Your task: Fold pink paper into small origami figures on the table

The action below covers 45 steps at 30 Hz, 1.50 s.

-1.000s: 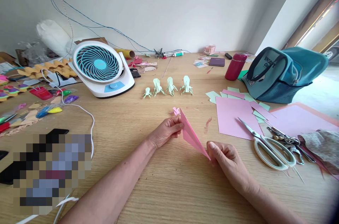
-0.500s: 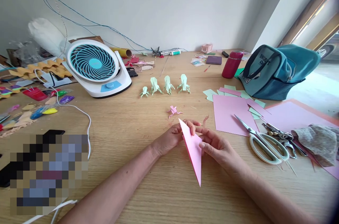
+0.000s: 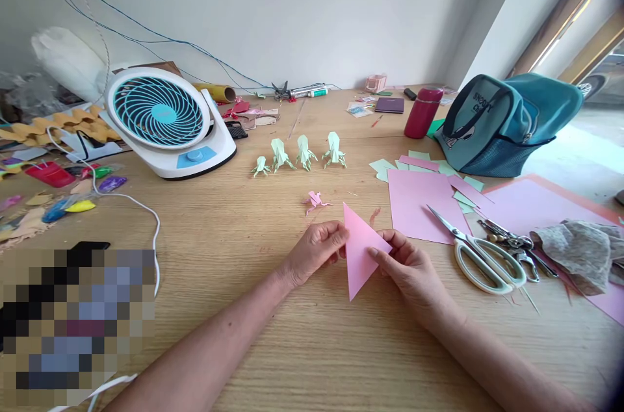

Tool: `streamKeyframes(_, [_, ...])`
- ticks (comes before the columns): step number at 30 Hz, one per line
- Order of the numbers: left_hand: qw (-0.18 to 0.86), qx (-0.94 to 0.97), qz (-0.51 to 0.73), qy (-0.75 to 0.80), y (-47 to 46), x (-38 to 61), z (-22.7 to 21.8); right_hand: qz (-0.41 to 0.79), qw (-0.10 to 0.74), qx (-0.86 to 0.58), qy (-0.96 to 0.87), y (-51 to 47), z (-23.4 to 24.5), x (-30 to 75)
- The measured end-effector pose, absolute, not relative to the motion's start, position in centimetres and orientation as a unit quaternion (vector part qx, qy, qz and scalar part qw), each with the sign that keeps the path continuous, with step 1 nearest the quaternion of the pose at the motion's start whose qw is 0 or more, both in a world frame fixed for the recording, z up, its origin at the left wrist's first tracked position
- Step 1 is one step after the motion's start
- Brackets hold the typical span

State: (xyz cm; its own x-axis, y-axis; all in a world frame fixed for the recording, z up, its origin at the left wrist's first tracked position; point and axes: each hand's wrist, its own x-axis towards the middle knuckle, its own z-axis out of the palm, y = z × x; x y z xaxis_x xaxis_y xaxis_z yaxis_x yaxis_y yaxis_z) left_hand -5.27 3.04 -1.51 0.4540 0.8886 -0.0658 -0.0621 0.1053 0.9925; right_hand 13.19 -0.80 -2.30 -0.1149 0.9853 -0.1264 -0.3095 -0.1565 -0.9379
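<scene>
A pink sheet of paper folded into a triangle (image 3: 359, 257) is held up above the wooden table, between both hands. My left hand (image 3: 322, 248) pinches its left edge, thumb in front and the other fingers curled behind. At the right corner my right hand (image 3: 404, 262) grips it, with the thumb flat on the front face and the fingers partly hidden behind. Just beyond the hands sits a small pink origami frog (image 3: 316, 201). Farther back, several pale green origami figures (image 3: 305, 153) stand in a row.
Scissors (image 3: 487, 262) lie to the right, touching a flat pink sheet (image 3: 424, 204), with green and pink offcuts behind. A teal backpack (image 3: 507, 126) and red bottle (image 3: 423, 113) stand back right. A white fan (image 3: 170, 119) stands left, near a cable (image 3: 141, 203) and clay pieces.
The pink triangle has turned to show its broad face, with its lower point raised. My left hand has moved from behind it to its left edge. The view has shifted slightly.
</scene>
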Motion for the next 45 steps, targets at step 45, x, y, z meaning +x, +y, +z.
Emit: streamKeyframes(45, [0.504, 0.637, 0.429, 0.395, 2.1, -4.3, -0.1, 0.556, 0.360, -0.469, -0.584, -0.9, -2.4, 13.4])
